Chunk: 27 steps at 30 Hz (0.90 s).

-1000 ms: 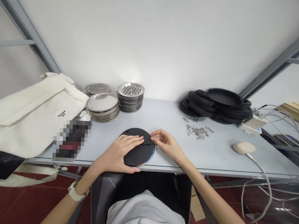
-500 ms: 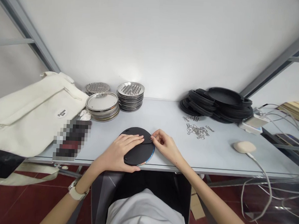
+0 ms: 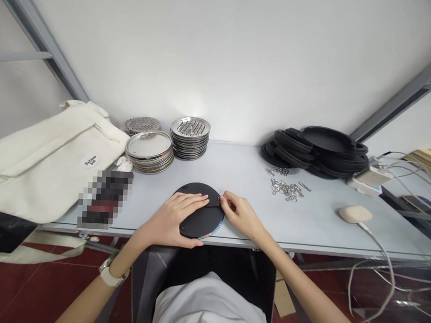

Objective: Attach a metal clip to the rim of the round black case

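A round black disc (image 3: 200, 222) lies near the front edge of the table, with a coloured rim showing at its lower right. My left hand (image 3: 176, 219) grips it, fingers stretched over the top and thumb along the near edge. At the disc's right edge my right hand (image 3: 239, 215) is closed in a pinch on a small metal clip (image 3: 219, 199), partly hidden by the fingertips. The clip is beside the end of a dark strip on the disc. Several similar loose metal clips (image 3: 288, 189) are spread on the table beyond my right hand.
At the back left stand stacks of metal discs (image 3: 149, 146) and grater plates (image 3: 190, 136). Black round trays (image 3: 317, 155) are piled at the back right. A white bag (image 3: 52, 167) leans at the left. A cream charger (image 3: 356, 214) with its cable lies at the right.
The right fingers have drawn in tighter around the small clip at the disc's edge. My left hand and the disc stay as they were; the view has shifted slightly.
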Tool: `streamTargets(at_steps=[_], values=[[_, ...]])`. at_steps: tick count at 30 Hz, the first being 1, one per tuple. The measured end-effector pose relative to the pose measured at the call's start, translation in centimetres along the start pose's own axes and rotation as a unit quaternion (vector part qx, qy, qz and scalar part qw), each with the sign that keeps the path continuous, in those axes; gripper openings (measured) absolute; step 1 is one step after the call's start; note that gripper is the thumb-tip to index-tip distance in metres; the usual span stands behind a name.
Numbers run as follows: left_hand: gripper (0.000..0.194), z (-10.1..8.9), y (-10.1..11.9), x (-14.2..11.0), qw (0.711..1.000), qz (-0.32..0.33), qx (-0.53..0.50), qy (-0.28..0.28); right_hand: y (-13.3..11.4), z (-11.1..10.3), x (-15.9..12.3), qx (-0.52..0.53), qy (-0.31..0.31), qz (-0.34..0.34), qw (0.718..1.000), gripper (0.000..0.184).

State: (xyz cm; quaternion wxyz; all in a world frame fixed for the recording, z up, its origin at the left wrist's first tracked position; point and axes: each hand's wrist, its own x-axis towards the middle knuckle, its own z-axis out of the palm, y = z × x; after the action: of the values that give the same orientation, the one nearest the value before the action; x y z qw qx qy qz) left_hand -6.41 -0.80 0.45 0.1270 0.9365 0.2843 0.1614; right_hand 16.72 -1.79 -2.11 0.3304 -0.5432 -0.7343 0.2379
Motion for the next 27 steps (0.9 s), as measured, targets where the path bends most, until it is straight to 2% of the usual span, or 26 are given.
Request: streamTargets(at_steps=[14,21,27], values=[[0.086,0.03,0.01,-0.01,1.0,-0.004,-0.001,-0.003,-0.16,-0.21,-0.21,-0.012,-0.021,0.013,1.0,0.034],[0.086,-0.03,0.08,-0.02,1.0,-0.005,-0.004,0.002,-0.34,-0.21,-0.29,-0.03,-0.01,0.019,0.999,0.033],[0.086,-0.02,0.08,0.01,1.0,-0.001,-0.007,0.004,-0.23,-0.18,-0.24,-0.007,-0.002,0.011,1.0,0.027]])
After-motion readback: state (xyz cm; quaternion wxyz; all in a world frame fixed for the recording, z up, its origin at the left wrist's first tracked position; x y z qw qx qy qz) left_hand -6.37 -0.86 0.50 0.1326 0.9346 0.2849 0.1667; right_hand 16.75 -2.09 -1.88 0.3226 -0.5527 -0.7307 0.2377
